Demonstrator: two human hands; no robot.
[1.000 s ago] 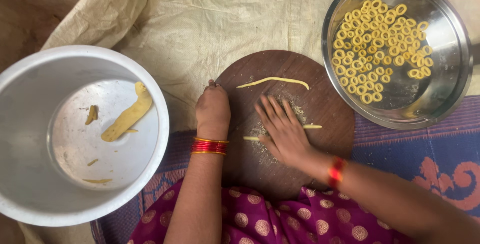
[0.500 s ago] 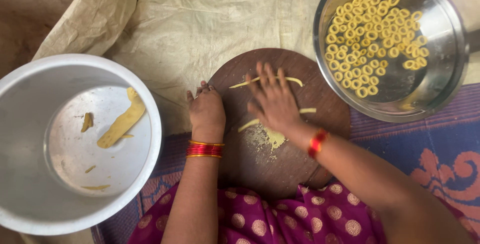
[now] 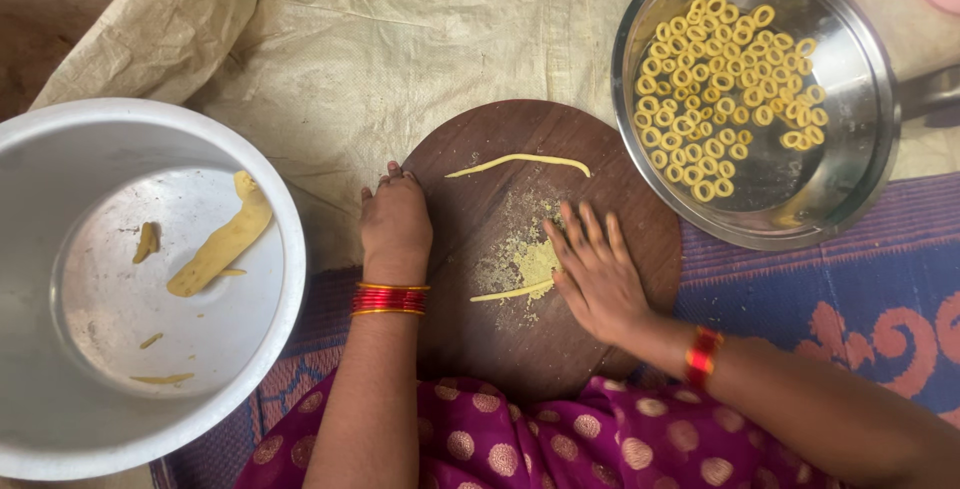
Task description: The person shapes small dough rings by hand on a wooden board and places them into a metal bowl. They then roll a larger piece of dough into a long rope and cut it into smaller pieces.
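A round dark wooden board (image 3: 610,184) lies in front of me. My left hand (image 3: 396,224) rests curled on its left edge, knuckles up, holding nothing I can see. Fingers spread, my right hand (image 3: 598,271) lies flat on the board, pressing a thin yellow dough strand (image 3: 512,293) whose end sticks out to the left. A second thin dough rope (image 3: 518,162) lies free near the board's far side. Yellow crumbs dust the board's middle.
A steel pan (image 3: 850,164) at the upper right holds several small yellow dough rings (image 3: 725,94). A large aluminium pot (image 3: 285,239) at the left holds a dough lump (image 3: 222,239) and scraps. Beige sacking lies beyond the board, a blue patterned mat at right.
My right hand slid away over the board and has now come back toward me, rolling the dough strand under the palm. The left hand stayed on the board's left edge.
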